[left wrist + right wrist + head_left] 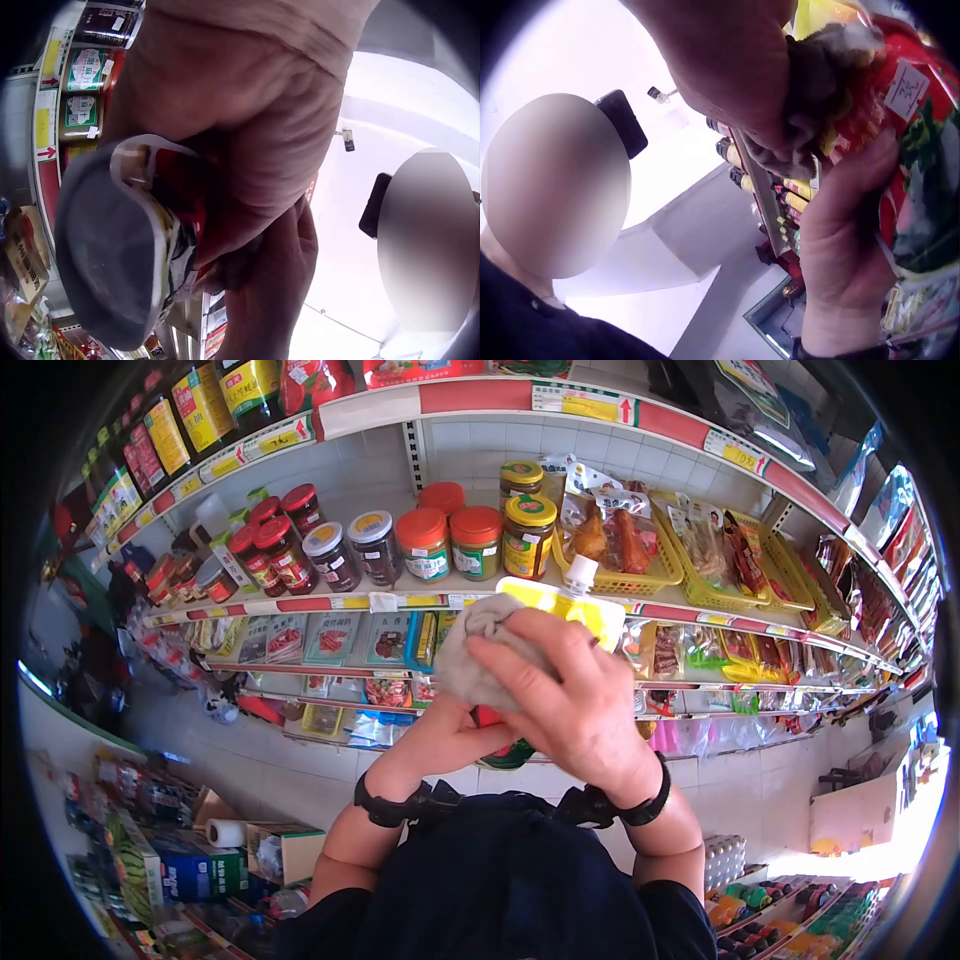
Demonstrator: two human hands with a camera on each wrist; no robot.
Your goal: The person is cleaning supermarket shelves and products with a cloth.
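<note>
In front of the shelves my left hand [452, 736] grips a spouted pouch [603, 616] with a white cap and a yellow upper part. The lower part of the pouch [930, 187] is red and green and bears a small white price sticker [907, 90]. In the left wrist view, the pouch's rounded grey base [109, 240] faces the camera. My right hand [585, 705] holds a bunched grey cloth [462, 665] against the pouch's upper part; in the head view, hand and cloth cover most of the pouch. The left thumb lies across the pouch's front in the right wrist view.
Behind the hands, a shelf edge [350, 603] carries jars with red lids [422, 540], yellow-lidded jars [529, 535] and yellow baskets [640, 575] of packaged food. Bottles [200, 405] stand on the shelf above. Boxes [200, 872] are at the lower left.
</note>
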